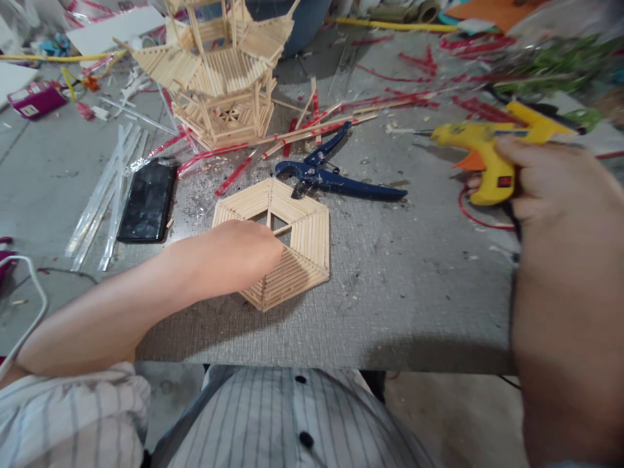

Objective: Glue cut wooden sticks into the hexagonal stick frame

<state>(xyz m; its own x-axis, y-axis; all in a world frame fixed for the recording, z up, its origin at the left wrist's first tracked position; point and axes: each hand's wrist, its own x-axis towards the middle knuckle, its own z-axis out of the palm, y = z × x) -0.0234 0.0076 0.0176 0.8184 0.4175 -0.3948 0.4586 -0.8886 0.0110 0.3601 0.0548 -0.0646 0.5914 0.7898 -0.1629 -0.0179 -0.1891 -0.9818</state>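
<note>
A hexagonal panel of thin wooden sticks [309, 237] lies on the table in front of me, with an opening at its middle crossed by short sticks. My left hand [248, 253] is over its near left part, curled closed, and its fingertips are hidden behind the back of the hand. Whatever it pinches does not show. Off to the right, my right hand [536, 166] grips a yellow hot glue gun [494, 172] by the handle, its nozzle pointing left. Blue cutters [341, 179] lie with spread handles just beyond the panel.
A tiered stick pagoda model [219, 78] stands at the back. Left of the panel are a black phone [149, 200] and clear glue sticks [104, 195]. Red-marked sticks and strips [316, 127] litter the table behind the cutters. A purple box [36, 99] sits far left.
</note>
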